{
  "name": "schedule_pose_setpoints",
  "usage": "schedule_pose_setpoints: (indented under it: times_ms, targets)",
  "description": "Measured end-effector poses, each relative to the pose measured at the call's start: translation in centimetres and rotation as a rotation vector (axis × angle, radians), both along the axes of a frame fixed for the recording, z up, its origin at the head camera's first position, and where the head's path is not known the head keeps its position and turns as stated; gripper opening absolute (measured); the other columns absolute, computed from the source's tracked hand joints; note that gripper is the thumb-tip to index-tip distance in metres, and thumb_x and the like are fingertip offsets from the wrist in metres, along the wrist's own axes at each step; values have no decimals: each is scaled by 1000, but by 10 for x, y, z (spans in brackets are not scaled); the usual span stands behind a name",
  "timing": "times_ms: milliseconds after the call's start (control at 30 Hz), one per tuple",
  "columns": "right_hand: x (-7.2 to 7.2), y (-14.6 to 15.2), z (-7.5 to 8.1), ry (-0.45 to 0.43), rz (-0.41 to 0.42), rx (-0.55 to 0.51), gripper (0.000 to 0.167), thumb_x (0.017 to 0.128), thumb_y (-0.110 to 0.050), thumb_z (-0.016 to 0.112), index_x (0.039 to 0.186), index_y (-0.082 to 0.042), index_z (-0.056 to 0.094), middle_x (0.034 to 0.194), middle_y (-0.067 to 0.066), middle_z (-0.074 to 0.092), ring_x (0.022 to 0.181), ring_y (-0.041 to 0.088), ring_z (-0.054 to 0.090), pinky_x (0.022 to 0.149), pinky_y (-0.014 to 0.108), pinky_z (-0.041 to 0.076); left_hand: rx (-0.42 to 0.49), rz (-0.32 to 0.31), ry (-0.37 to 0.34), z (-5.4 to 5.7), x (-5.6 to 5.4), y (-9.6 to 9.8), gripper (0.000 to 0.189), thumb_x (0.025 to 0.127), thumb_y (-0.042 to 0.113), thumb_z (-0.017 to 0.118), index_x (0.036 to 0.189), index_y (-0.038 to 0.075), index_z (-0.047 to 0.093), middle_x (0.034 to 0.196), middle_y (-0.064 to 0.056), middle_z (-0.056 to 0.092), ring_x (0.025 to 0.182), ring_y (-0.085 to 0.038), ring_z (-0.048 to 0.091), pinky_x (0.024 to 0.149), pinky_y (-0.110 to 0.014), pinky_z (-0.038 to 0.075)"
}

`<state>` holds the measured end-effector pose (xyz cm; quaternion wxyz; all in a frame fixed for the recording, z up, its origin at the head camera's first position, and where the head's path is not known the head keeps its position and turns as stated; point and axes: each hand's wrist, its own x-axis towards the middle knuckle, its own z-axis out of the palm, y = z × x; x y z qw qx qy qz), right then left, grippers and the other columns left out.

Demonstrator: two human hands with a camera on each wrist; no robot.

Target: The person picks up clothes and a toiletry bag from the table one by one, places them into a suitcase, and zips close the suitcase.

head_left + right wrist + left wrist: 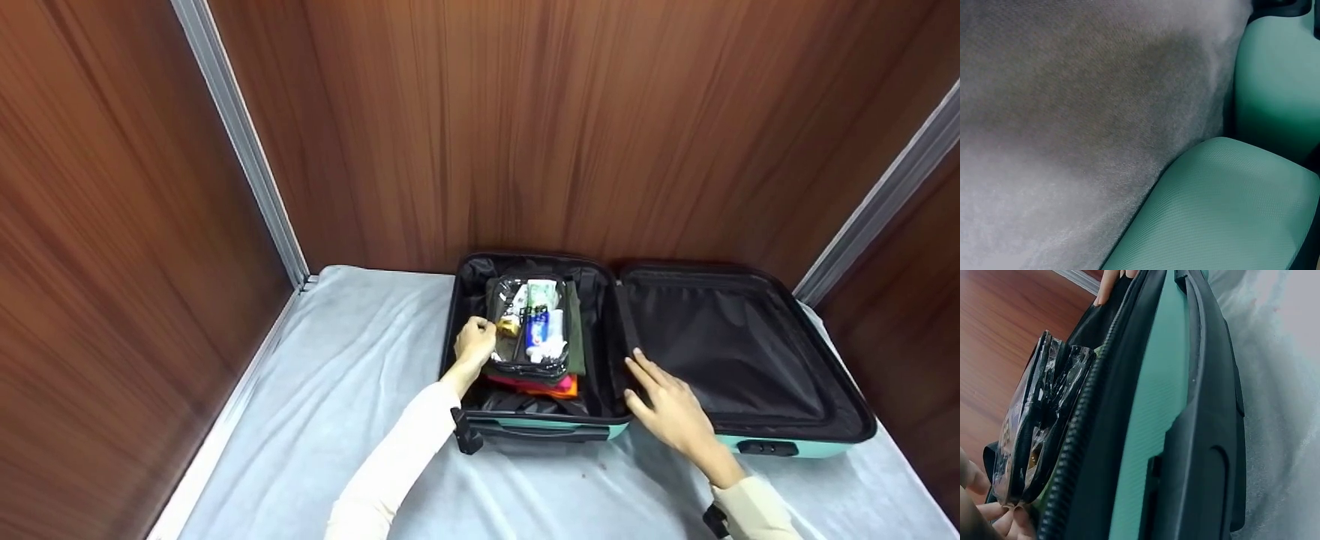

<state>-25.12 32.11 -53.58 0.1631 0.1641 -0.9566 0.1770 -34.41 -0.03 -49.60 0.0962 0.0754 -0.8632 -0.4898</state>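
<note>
A clear toiletry bag with black edges lies on folded clothes in the left half of an open green suitcase. Tubes and a gold-capped bottle show through its top. My left hand pinches the bag's left edge; in the left wrist view the fingertips meet at the corner of the bag. Over the suitcase's middle hinge side, my right hand rests with fingers extended, its fingertips at the black lining. The right wrist view holds only the suitcase shell and cloth.
The suitcase's other half, lined in black, lies flat to the right. A pale blue sheet covers the surface beneath. Brown wood panels rise at the back and both sides, close behind the suitcase. Pink and orange cloth shows below the bag.
</note>
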Motion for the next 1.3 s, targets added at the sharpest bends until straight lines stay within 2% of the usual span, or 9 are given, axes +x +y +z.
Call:
schedule_pose_setpoints:
  times_ms: [167, 333, 467, 667, 800, 933, 1033, 1167, 1300]
  targets:
    - [0, 2, 0, 0, -4, -2, 54, 99, -30, 57, 146, -6, 48, 154, 13, 38, 134, 40, 43, 102, 62, 35, -71, -51, 63, 0, -3, -5, 21, 89, 15, 57, 94, 5, 75, 93, -11, 72, 93, -33, 66, 82, -42, 49]
    - [-2, 2, 0, 0, -3, -2, 54, 99, -31, 57, 146, -6, 47, 155, 13, 38, 134, 40, 43, 102, 61, 35, -30, -131, 0, 3, -5, -12, 25, 90, 15, 55, 100, 2, 74, 101, -11, 72, 99, -31, 65, 86, -40, 48]
    - [-2, 2, -1, -7, 2, -1, 54, 99, -31, 57, 147, -7, 47, 155, 13, 37, 134, 40, 43, 102, 61, 35, -19, -145, -35, 5, -4, -17, 30, 91, 14, 54, 110, -2, 70, 106, -14, 71, 104, -32, 64, 91, -40, 47]
    - [-3, 3, 0, 0, -5, -3, 54, 99, -31, 56, 146, -6, 48, 154, 13, 38, 134, 40, 43, 101, 61, 35, -47, -148, 16, 8, -5, -23, 32, 91, 10, 55, 116, -5, 67, 105, -16, 70, 103, -31, 64, 92, -41, 47]
    - [-4, 3, 1, 1, -6, -4, 54, 99, -31, 56, 146, -6, 48, 154, 13, 38, 133, 40, 43, 102, 62, 35, 10, -123, 20, 10, -7, -29, 28, 92, 7, 54, 115, -3, 68, 98, -14, 71, 88, -28, 69, 82, -35, 52]
    - [-4, 3, 1, -4, -6, -2, 54, 100, -32, 55, 146, -6, 47, 155, 13, 38, 134, 40, 43, 102, 62, 34, 155, -91, 46, 11, -7, -35, 27, 92, 3, 53, 114, -4, 67, 92, -15, 70, 68, -27, 70, 63, -29, 56]
    - [-4, 3, 1, -11, -7, -2, 54, 100, -32, 55, 147, -7, 47, 155, 12, 37, 134, 40, 42, 101, 63, 34, 224, -50, 96, 11, -8, -40, 24, 92, 1, 54, 111, -4, 68, 89, -15, 70, 69, -31, 71, 59, -33, 58]
    - [-5, 3, 2, -19, -11, -5, 54, 100, -31, 55, 147, -7, 46, 155, 12, 36, 135, 40, 42, 101, 64, 34, 139, 43, 159, 9, -11, -47, 21, 90, 3, 58, 105, 2, 73, 86, -9, 71, 76, -30, 69, 70, -37, 55]
    - [-5, 3, 1, -19, -11, -6, 54, 100, -30, 55, 147, -7, 46, 155, 12, 36, 135, 40, 42, 101, 64, 34, 38, 128, 154, 3, -10, -52, 22, 87, 6, 60, 101, 6, 76, 87, -5, 71, 83, -27, 66, 76, -42, 49]
